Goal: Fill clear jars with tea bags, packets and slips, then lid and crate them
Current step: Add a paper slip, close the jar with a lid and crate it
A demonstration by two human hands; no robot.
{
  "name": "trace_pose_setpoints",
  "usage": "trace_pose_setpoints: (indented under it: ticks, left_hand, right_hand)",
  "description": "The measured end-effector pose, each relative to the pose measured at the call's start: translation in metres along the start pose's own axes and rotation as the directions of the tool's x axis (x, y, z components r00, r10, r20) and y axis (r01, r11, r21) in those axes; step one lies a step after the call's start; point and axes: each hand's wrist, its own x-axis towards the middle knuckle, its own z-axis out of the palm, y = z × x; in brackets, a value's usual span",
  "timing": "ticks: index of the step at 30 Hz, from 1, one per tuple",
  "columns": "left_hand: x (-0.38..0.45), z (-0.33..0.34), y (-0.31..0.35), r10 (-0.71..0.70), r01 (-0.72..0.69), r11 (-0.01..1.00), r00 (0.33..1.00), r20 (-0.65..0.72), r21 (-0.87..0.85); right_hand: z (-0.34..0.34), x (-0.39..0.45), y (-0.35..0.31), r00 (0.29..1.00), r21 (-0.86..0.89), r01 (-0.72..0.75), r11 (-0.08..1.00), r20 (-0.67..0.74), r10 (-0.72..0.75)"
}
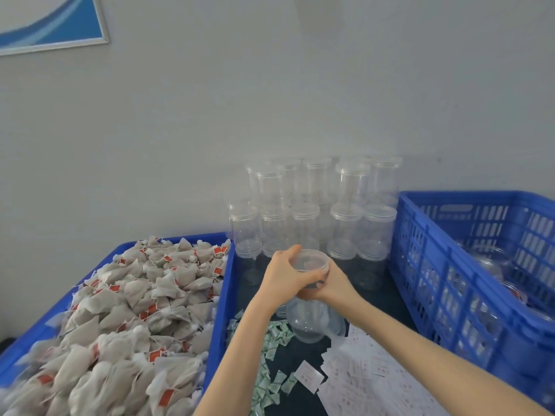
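Standing on a dark table [303, 400] — stacked clear jars [315, 205] against grey wall [270, 100].

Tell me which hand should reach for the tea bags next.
Probably the left. The left hand grips the lid of the clear jar and is nearer the tea bags in the blue bin; the right hand holds the jar from the other side.

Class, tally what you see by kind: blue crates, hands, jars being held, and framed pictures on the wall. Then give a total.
Blue crates: 2
Hands: 2
Held jar: 1
Framed picture: 1
Total: 6
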Motion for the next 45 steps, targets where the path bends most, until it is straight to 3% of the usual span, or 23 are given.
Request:
trace_pose_setpoints:
  ticks: [4,7,9,11,14,16,20,24,25,27,29,31,33,37,41,45]
  left_hand:
    - [-0.009,0.017,0.001,-0.056,0.064,0.995,0.991,-0.121,0.070]
    - [-0.022,0.038,0.011,-0.119,0.174,0.977,0.924,-0.363,0.123]
    - [-0.026,0.047,0.018,-0.129,0.199,0.973,0.891,-0.435,0.119]
    - [-0.026,0.048,0.020,-0.145,0.192,0.977,0.913,-0.382,0.089]
    - [-0.026,0.036,0.012,-0.163,0.159,0.986,0.979,-0.120,-0.041]
    - [-0.028,0.021,0.005,-0.095,0.095,0.995,0.995,0.016,-0.035]
    - [-0.021,-0.001,-0.001,-0.035,0.021,0.991,0.994,0.102,0.135]
    - [-0.010,-0.008,-0.004,0.071,-0.146,0.966,0.942,0.327,0.211]
    - [-0.009,-0.005,-0.005,0.062,-0.137,0.964,0.950,0.305,0.228]
    - [-0.011,0.009,-0.004,-0.020,-0.008,0.950,0.996,0.088,0.312]
    - [-0.017,0.028,0.001,-0.110,0.166,0.923,0.978,-0.175,0.347]
    - [-0.020,0.040,0.003,-0.157,0.224,0.938,0.955,-0.253,0.264]
    - [-0.021,0.041,-0.002,-0.176,0.210,0.958,0.968,-0.179,0.197]
    - [-0.032,0.024,-0.017,-0.067,0.043,0.984,0.989,0.132,0.173]
    - [-0.022,0.001,-0.015,-0.011,-0.018,0.956,0.995,0.097,0.294]
    - [-0.013,-0.004,-0.007,0.140,-0.219,0.930,0.954,0.266,0.296]
  right_hand:
    - [0.013,-0.007,0.013,0.982,-0.137,-0.110,0.984,-0.166,0.087]
    - [0.030,-0.011,0.023,0.930,-0.179,-0.155,0.972,-0.358,0.082]
    - [0.036,-0.016,0.020,0.936,0.072,-0.146,0.987,-0.315,0.161]
    - [0.036,-0.013,0.023,0.936,0.147,-0.155,0.977,-0.295,0.193]
    - [0.025,-0.013,0.025,0.915,-0.099,-0.206,0.974,-0.374,0.155]
    - [0.013,-0.015,0.030,0.920,-0.094,-0.144,0.985,-0.378,0.099]
    - [0.001,-0.015,0.038,0.967,-0.063,-0.131,0.989,-0.228,0.114]
    - [0.006,-0.017,0.038,0.984,-0.185,-0.129,0.974,-0.147,0.102]
    - [0.007,-0.017,0.038,0.983,-0.179,-0.129,0.975,-0.153,0.102]
    - [0.014,-0.015,0.039,0.976,-0.184,-0.144,0.972,-0.191,0.108]
    - [0.022,-0.013,0.037,0.962,-0.175,-0.157,0.972,-0.249,0.111]
    - [0.026,-0.012,0.042,0.956,-0.167,-0.102,0.981,-0.289,0.051]
    - [0.024,-0.014,0.048,0.947,-0.195,-0.057,0.979,-0.322,-0.009]
    - [0.010,-0.017,0.049,0.918,-0.144,-0.115,0.983,-0.394,0.049]
    - [0.004,-0.024,0.047,0.955,-0.198,-0.119,0.973,-0.292,0.057]
    - [0.018,-0.025,0.040,0.976,-0.249,-0.113,0.962,-0.209,0.061]
